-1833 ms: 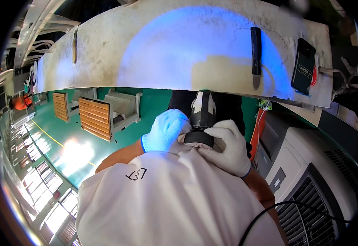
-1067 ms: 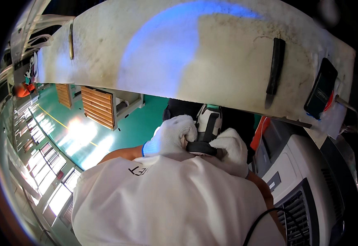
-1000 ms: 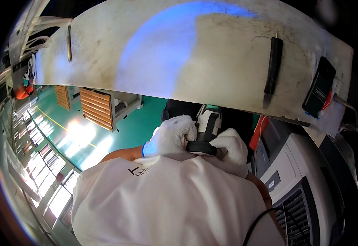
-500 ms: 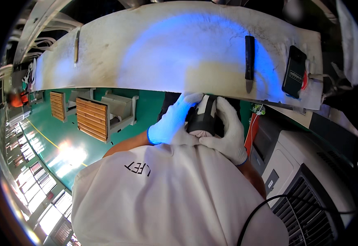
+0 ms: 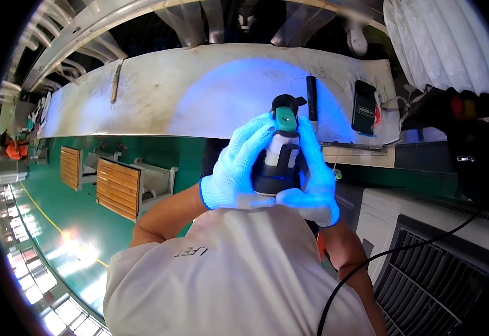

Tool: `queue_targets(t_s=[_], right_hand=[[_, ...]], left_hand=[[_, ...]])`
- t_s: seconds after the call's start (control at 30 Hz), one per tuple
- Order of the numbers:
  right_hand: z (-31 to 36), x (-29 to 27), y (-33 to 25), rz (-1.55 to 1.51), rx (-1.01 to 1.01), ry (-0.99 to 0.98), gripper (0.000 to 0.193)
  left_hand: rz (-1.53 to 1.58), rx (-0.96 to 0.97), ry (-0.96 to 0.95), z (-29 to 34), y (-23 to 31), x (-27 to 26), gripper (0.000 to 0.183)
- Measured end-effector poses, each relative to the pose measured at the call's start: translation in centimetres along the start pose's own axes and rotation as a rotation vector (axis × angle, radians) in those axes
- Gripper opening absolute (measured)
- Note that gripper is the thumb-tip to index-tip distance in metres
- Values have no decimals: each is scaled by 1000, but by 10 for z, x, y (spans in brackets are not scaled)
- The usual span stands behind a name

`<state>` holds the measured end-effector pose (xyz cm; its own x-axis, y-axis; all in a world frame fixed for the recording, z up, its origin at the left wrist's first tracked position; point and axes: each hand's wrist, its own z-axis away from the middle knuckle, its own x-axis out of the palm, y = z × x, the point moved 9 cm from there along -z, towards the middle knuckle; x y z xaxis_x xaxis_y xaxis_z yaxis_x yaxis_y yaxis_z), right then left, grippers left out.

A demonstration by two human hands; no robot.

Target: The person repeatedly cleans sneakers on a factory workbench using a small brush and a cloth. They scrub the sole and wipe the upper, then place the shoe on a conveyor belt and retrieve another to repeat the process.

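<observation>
Between my gloved hands, close to my chest, a shoe (image 5: 275, 168) in black, white and green is held up. Its rounded black end faces me; the green part and a dark collar stand at the far end. My left hand (image 5: 236, 162) wraps the shoe's left side, fingers reaching up along it. On the other side my right hand (image 5: 315, 179) presses against it, thumb across the near end. Both white gloves look blue under the light. The shoe's underside is hidden.
Beyond my hands stretches a pale worktable (image 5: 144, 112), lit blue in part. On it lie a dark-handled knife (image 5: 311, 95), a black phone (image 5: 363, 109) and a thin stick-like tool (image 5: 116, 81). Wooden-topped carts (image 5: 118, 187) stand left; a grey-white machine (image 5: 407, 218) and black cable (image 5: 401, 249) are right.
Both hands have lifted the shoe upward and away from my body, into the blue light. The shoe has tilted, so its green part and dark collar now show. My view has shifted.
</observation>
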<state>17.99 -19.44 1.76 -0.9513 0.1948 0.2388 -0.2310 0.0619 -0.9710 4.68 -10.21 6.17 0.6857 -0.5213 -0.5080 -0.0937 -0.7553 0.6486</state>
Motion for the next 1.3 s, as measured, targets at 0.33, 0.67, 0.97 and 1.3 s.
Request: queue_targets(t_s=[0.33, 0.67, 0.97, 1.3], right_hand=[[11, 20, 6, -150, 87, 169, 121], [35, 13, 17, 168, 169, 166, 120], [29, 16, 8, 230, 171, 152, 120], [-5, 46, -3, 449, -98, 178, 90]], left_hand=[[17, 29, 345, 16, 4, 6, 77], [217, 161, 343, 39, -3, 19, 90], [179, 200, 426, 44, -8, 18, 81], [-52, 4, 550, 38, -22, -17, 64]])
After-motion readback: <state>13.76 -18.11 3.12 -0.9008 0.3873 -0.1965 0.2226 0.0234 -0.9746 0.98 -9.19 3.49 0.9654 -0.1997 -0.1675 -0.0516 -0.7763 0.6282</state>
